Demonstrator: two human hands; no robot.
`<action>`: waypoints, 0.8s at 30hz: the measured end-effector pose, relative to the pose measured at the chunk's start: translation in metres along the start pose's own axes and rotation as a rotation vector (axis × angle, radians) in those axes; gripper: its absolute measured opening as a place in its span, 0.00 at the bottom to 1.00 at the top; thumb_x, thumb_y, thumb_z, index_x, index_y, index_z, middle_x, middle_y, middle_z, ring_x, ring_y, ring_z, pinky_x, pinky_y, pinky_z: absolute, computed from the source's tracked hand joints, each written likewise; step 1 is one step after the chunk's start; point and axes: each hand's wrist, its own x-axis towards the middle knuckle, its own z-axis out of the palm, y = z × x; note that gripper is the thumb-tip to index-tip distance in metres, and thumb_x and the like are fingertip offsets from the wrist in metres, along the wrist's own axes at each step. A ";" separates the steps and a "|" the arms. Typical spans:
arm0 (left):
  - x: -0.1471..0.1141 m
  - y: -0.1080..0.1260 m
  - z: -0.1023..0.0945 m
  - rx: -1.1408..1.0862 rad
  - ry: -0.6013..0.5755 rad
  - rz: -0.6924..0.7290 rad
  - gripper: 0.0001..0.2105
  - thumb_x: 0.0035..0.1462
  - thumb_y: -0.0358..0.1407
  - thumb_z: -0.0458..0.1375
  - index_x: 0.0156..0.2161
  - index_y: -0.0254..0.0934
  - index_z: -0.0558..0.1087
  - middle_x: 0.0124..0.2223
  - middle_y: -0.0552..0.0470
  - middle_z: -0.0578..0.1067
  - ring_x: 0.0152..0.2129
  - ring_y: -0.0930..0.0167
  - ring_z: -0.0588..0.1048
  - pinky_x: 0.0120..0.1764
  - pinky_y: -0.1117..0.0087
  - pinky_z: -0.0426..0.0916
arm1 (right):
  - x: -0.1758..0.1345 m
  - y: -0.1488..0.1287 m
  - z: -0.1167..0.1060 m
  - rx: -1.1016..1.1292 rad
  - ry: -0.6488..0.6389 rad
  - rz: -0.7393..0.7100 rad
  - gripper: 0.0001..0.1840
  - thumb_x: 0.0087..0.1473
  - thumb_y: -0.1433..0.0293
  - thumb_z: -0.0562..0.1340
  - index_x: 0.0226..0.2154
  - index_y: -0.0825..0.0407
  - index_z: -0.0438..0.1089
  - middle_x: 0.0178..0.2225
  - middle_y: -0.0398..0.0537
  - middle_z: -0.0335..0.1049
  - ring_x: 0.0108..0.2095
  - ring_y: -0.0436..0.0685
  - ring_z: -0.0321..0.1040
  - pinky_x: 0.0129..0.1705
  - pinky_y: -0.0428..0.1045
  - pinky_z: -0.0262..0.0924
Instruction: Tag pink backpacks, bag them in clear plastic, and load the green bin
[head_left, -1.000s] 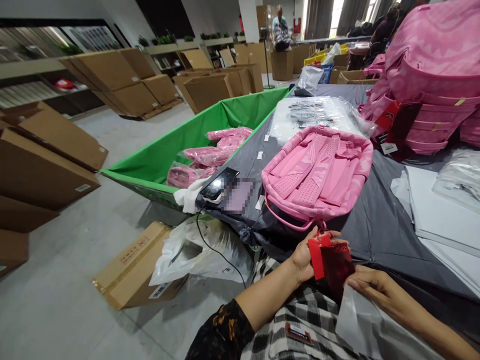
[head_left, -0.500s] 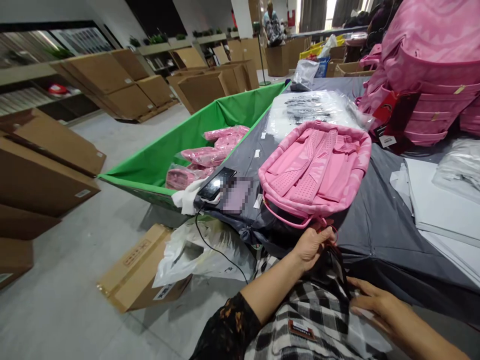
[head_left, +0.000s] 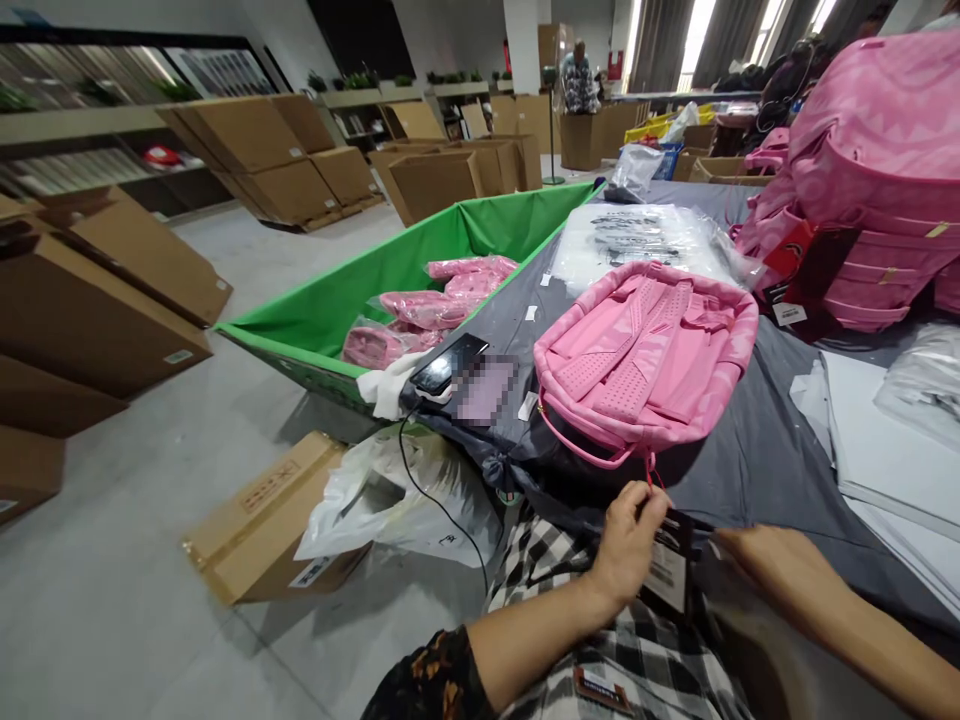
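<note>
A pink camouflage backpack lies on the dark cloth-covered table, its straps facing up. A red string runs down from its near edge to my left hand, whose fingers pinch it. Below those fingers hangs a dark hang tag with a white barcode label, over my checked apron. My right hand is just right of the tag, near the table edge. Its fingers are turned down and blurred, so its hold is unclear.
Left of the table stands a green fabric bin holding several bagged pink items. A phone with a cable rests by the table's corner. Clear plastic bags, a large pink backpack and white sheets surround the backpack. Cardboard boxes stand on the floor.
My left hand has drawn slightly down from the backpack, with the red string now showing between them. The hang tag's label has come into view. My right hand has risen slightly toward the table edge.
</note>
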 end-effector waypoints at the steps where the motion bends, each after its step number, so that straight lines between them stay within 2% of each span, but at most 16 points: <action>1: -0.004 0.000 0.003 -0.011 -0.027 0.002 0.18 0.56 0.52 0.62 0.35 0.37 0.77 0.34 0.51 0.72 0.32 0.69 0.68 0.38 0.70 0.63 | 0.019 -0.012 0.001 0.140 -0.043 0.032 0.19 0.61 0.64 0.51 0.25 0.49 0.71 0.20 0.47 0.71 0.21 0.55 0.67 0.25 0.46 0.54; 3: -0.009 0.000 0.006 -0.016 -0.053 0.009 0.15 0.56 0.46 0.63 0.42 0.36 0.79 0.38 0.49 0.73 0.34 0.68 0.70 0.38 0.70 0.65 | 0.053 -0.027 -0.002 0.474 -0.086 0.087 0.24 0.62 0.53 0.51 0.24 0.51 0.68 0.22 0.47 0.69 0.24 0.54 0.65 0.28 0.47 0.56; 5: -0.011 0.000 0.008 0.051 -0.074 0.031 0.13 0.59 0.41 0.61 0.44 0.36 0.80 0.38 0.48 0.74 0.35 0.66 0.71 0.41 0.67 0.66 | 0.075 -0.036 -0.010 0.755 -0.083 0.125 0.31 0.57 0.41 0.53 0.22 0.51 0.63 0.22 0.44 0.63 0.25 0.52 0.59 0.28 0.47 0.54; 8: -0.008 -0.003 0.006 0.203 -0.151 0.088 0.10 0.62 0.35 0.58 0.45 0.38 0.81 0.37 0.46 0.73 0.37 0.62 0.72 0.48 0.63 0.65 | 0.088 -0.044 -0.019 0.999 -0.091 0.193 0.37 0.47 0.33 0.59 0.21 0.51 0.58 0.21 0.40 0.54 0.24 0.49 0.49 0.26 0.46 0.49; 13: -0.002 -0.009 0.007 0.282 -0.239 0.094 0.04 0.61 0.32 0.58 0.36 0.40 0.76 0.31 0.51 0.64 0.30 0.63 0.68 0.52 0.59 0.64 | 0.086 -0.056 -0.018 1.025 -0.025 0.267 0.40 0.44 0.30 0.59 0.20 0.51 0.58 0.20 0.41 0.54 0.23 0.48 0.50 0.26 0.46 0.50; 17: -0.008 -0.010 0.000 0.322 -0.250 0.143 0.10 0.66 0.34 0.52 0.37 0.40 0.75 0.34 0.48 0.69 0.33 0.64 0.69 0.48 0.63 0.64 | 0.091 -0.062 -0.009 0.887 0.046 0.347 0.34 0.41 0.38 0.66 0.23 0.52 0.65 0.19 0.42 0.60 0.22 0.51 0.56 0.24 0.46 0.52; 19: -0.014 -0.011 -0.009 0.302 -0.144 0.145 0.10 0.66 0.36 0.53 0.39 0.40 0.77 0.39 0.47 0.71 0.36 0.65 0.70 0.47 0.64 0.65 | 0.093 -0.062 -0.005 0.848 0.097 0.373 0.30 0.40 0.42 0.66 0.24 0.54 0.69 0.21 0.45 0.66 0.23 0.53 0.60 0.25 0.47 0.55; 21: -0.016 -0.012 -0.018 0.262 0.087 0.127 0.05 0.62 0.37 0.60 0.40 0.40 0.76 0.42 0.47 0.71 0.37 0.66 0.71 0.46 0.66 0.65 | 0.094 -0.062 -0.003 0.854 0.102 0.385 0.28 0.41 0.45 0.64 0.26 0.55 0.72 0.22 0.48 0.70 0.24 0.54 0.63 0.26 0.48 0.57; 23: -0.014 -0.015 -0.022 0.138 0.267 0.081 0.11 0.54 0.38 0.68 0.41 0.40 0.74 0.43 0.49 0.73 0.39 0.67 0.72 0.47 0.66 0.66 | 0.094 -0.062 -0.003 0.863 0.091 0.383 0.28 0.42 0.46 0.64 0.27 0.56 0.74 0.23 0.48 0.71 0.25 0.54 0.63 0.27 0.48 0.57; 24: -0.010 -0.016 -0.022 0.027 0.286 0.046 0.17 0.50 0.38 0.71 0.43 0.39 0.72 0.44 0.48 0.74 0.41 0.66 0.73 0.49 0.65 0.66 | 0.094 -0.062 -0.004 0.868 0.095 0.381 0.28 0.41 0.47 0.64 0.28 0.56 0.74 0.24 0.48 0.71 0.25 0.54 0.63 0.27 0.48 0.57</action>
